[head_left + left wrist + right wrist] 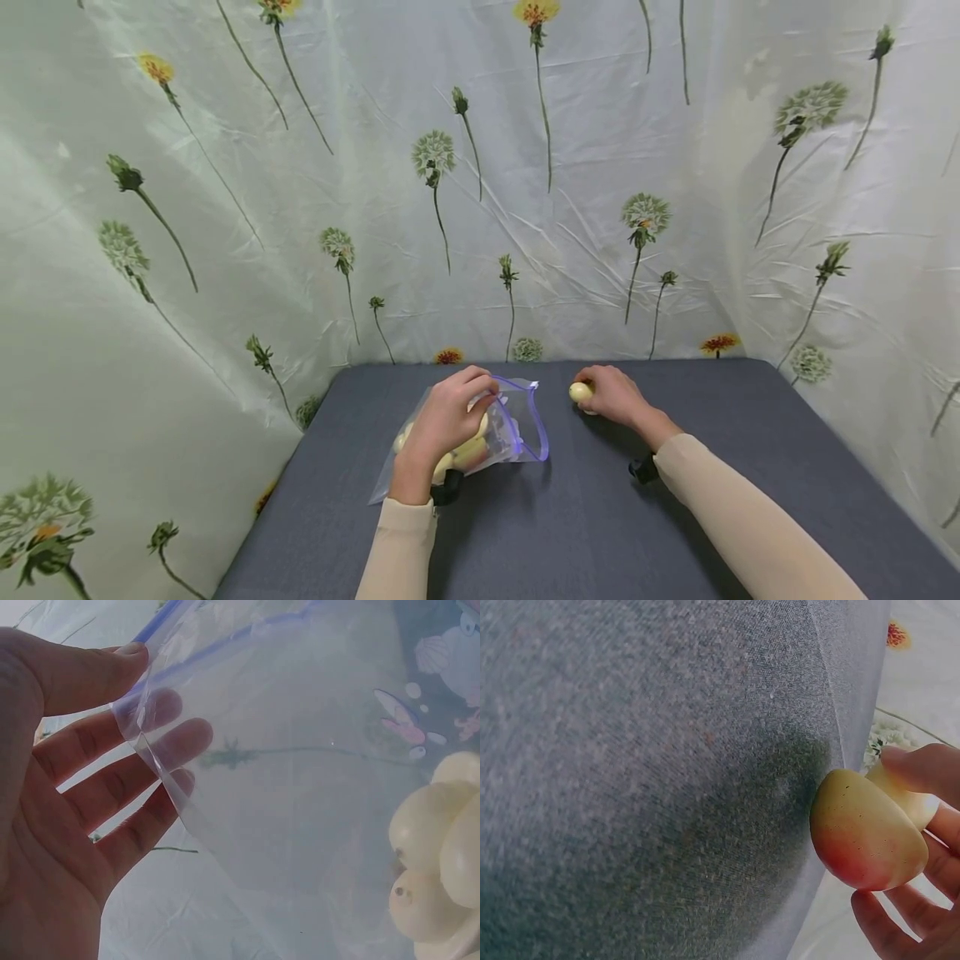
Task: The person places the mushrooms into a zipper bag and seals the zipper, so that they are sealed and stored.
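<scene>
A clear zip bag with a purple seal (531,417) lies on the dark table, its mouth turned right. My left hand (450,414) pinches the bag's edge near the seal between thumb and fingers; several fingertips show through the plastic (262,802) in the left wrist view. Inside are several pale, rounded fruits (424,825) and a longer yellow-and-red one (471,454). To the right of the bag, my right hand (617,395) holds a yellow fruit with a red blush (866,832). A second pale yellow piece (922,806) shows behind it, partly hidden by that fruit and the thumb.
The dark grey tabletop (555,533) extends around both hands. A pale curtain printed with dandelions (480,208) hangs behind the table and along its sides. Dark wrist straps (447,487) sit below the cream sleeves (738,508).
</scene>
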`<state>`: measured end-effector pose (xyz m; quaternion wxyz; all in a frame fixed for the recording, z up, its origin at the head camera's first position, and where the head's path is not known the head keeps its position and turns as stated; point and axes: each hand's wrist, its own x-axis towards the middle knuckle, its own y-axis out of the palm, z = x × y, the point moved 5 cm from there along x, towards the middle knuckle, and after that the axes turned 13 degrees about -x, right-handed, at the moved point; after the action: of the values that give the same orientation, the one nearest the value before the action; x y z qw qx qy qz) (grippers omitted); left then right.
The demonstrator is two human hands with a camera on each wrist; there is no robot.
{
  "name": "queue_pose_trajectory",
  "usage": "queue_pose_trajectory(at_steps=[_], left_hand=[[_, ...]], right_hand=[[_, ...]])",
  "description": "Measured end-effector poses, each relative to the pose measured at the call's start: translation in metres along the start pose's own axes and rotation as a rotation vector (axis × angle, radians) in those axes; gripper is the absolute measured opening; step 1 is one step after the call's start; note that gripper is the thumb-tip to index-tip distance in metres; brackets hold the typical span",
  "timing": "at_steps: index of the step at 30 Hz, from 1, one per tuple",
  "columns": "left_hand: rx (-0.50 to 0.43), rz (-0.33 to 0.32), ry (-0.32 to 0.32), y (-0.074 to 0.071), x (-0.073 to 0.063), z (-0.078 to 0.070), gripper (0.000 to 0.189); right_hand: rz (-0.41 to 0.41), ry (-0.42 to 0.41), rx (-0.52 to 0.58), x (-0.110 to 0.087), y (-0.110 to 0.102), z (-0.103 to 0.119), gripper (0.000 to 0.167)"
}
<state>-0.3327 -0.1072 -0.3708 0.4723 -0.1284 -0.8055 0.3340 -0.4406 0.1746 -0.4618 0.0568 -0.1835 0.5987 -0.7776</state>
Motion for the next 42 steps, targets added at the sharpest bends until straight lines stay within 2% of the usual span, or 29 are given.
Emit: queue_pose_trajectory(at_steps=[6, 17, 28, 42], left_hand=[[-0.002, -0.004, -0.014, 0.002, 0.001, 0.0, 0.014], [-0.003, 0.005, -0.005, 0.004, 0.001, 0.0, 0.008], [0.006, 0.012, -0.018, 0.007, 0.001, 0.001, 0.011], [0.002, 0.004, -0.002, 0.005, 0.001, 0.001, 0.008]], right_hand=[[-0.021, 0.002, 0.011, -0.005, -0.006, -0.001, 0.034], [-0.094, -0.013, -0.004, -0.01, -0.02, 0.002, 0.038], [-0.09, 0.038, 0.025, -0.019, -0.026, 0.0, 0.038], [-0.097, 0.077, 0.074, -0.031, -0.027, 0.004, 0.035]])
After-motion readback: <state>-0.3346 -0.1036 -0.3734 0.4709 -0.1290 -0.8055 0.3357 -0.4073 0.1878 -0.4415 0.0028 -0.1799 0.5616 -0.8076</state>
